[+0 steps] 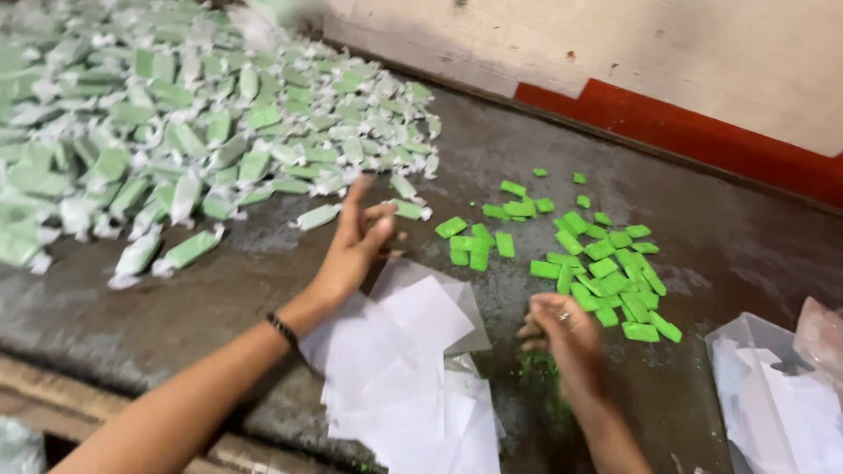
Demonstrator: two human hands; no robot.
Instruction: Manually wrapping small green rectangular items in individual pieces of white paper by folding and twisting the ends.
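Observation:
My left hand is stretched out over the grey table, fingers apart and empty, just short of a wrapped green piece at the edge of the big heap of wrapped pieces. My right hand rests knuckles-up with fingers curled, beside the scatter of bare bright-green blocks; whether it holds anything is hidden. A loose stack of white wrapping papers lies between the hands.
The dark grey table has a wooden front edge at lower left. A clear plastic box with white sheets stands at the right. A white wall with a red band runs behind.

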